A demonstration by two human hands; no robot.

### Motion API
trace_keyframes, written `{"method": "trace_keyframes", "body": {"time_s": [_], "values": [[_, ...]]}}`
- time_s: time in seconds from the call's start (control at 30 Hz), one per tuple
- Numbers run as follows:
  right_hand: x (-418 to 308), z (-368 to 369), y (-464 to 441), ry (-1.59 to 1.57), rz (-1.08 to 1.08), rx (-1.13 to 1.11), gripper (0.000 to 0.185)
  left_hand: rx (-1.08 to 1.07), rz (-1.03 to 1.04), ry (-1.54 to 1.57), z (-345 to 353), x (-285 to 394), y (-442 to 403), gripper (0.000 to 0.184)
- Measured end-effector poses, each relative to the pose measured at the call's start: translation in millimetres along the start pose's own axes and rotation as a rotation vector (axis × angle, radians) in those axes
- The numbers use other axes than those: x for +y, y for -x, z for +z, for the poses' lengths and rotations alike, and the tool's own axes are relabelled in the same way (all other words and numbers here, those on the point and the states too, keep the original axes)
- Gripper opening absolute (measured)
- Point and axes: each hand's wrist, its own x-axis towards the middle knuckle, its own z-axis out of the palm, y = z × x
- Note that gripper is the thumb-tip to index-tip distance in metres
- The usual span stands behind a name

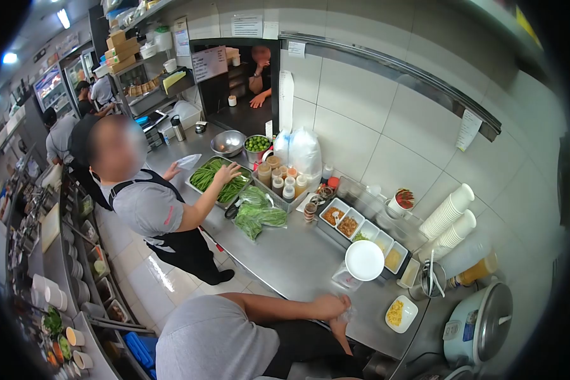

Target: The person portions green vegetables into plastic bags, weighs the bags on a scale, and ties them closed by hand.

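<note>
My left hand point(328, 307) is closed at the front edge of the steel counter, with crumpled clear plastic point(345, 311) at its fingers. Just below it, my right hand point(339, 326) meets the same plastic; its fingers are mostly hidden. Whether the plastic is a bag or a glove I cannot make out. Beyond my hands stands a round white lid or bowl point(364, 260) on clear plastic ware. To their right, a white square dish point(401, 314) holds yellow chopped food.
A co-worker point(139, 202) at the left reaches over a tray of green beans point(220, 182). Bagged greens point(258, 212), sauce bottles point(275, 174) and a topping rack point(363, 235) line the steel counter point(266, 253). Paper cups point(448, 212) and a rice cooker point(478, 323) stand right.
</note>
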Motion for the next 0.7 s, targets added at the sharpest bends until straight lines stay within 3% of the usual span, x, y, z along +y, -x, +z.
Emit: {"method": "trace_keyframes", "body": {"time_s": [0.07,0.2,0.27,0.4,0.5,0.57,0.6,0.67,0.7], "values": [[-11.9,-3.4,-6.2,0.023,-0.033,-0.017,0.058,0.052,0.206,0.024,-0.5,-2.8,0.6,0.033],[-12.8,-5.6,-4.2,0.131,-0.075,-0.061,0.051,0.088,0.159,-0.128,5.4,17.6,2.0,0.032],[-7.4,-7.2,-3.7,0.214,-0.109,-0.085,0.048,0.309,0.33,-0.18,-1.3,21.2,1.0,0.029],[5.4,-15.0,3.2,0.417,-0.214,-0.129,0.042,0.353,0.366,-0.096,8.2,15.4,-3.7,0.032],[17.6,-18.9,4.2,0.556,-0.311,-0.143,0.038,0.234,0.397,0.041,9.7,7.8,-1.9,0.033],[25.8,-20.9,5.7,0.63,-0.359,-0.134,0.035,0.146,0.569,0.427,11.4,-5.7,-4.8,0.045],[26.9,-20.7,2.2,0.646,-0.37,-0.126,0.034,0.142,0.564,0.432,3.2,-9.7,-1.8,0.045],[22.4,-17.0,-8.7,0.641,-0.347,-0.102,0.032,0.24,0.46,0.364,-25.1,-21.2,9.2,0.078],[13.6,-16.4,-17.6,0.619,-0.32,-0.088,0.031,0.242,0.458,0.363,-34.6,-22.1,13.1,0.078]]}}
